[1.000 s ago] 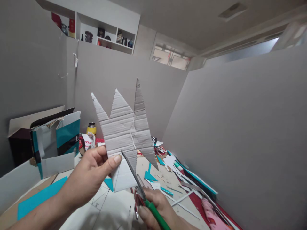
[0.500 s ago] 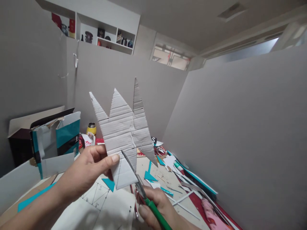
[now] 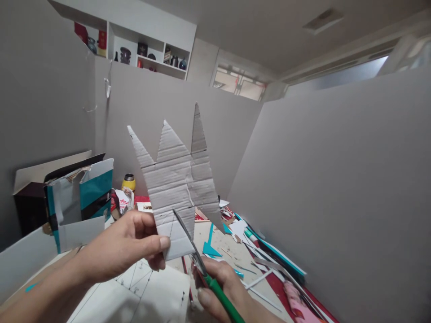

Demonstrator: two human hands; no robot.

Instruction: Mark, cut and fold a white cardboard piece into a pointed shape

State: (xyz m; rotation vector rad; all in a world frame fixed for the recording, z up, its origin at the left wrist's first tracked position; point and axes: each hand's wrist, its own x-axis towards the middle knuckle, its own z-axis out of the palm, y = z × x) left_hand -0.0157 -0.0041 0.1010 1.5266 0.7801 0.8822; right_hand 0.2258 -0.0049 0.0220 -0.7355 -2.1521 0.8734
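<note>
A pale corrugated cardboard piece (image 3: pixel 171 179) with several pointed spikes is held upright in front of me. My left hand (image 3: pixel 144 237) pinches its lower left edge, thumb on the near face. In my right hand (image 3: pixel 225 287) is a pair of scissors (image 3: pixel 218 291) with green handles. One blade lies across the near face of the cardboard's lower part, its tip near a pencil line; the other blade is mostly hidden behind. Below, a white sheet (image 3: pixel 161 291) with a drawn pattern of lines and dots lies on the table.
Teal and white offcuts (image 3: pixel 212 249) and strips are scattered on the table's right side. Cut-up boxes (image 3: pixel 96 188) stand at the left, near a yellow jar (image 3: pixel 128 182). Grey partition walls (image 3: pixel 319 179) enclose the table; a pink item (image 3: pixel 296 300) lies at the lower right.
The cardboard has shifted slightly right and turned a little. My left hand has moved slightly down and right, its thumb now lower on the piece. The scissors have shifted slightly right.
</note>
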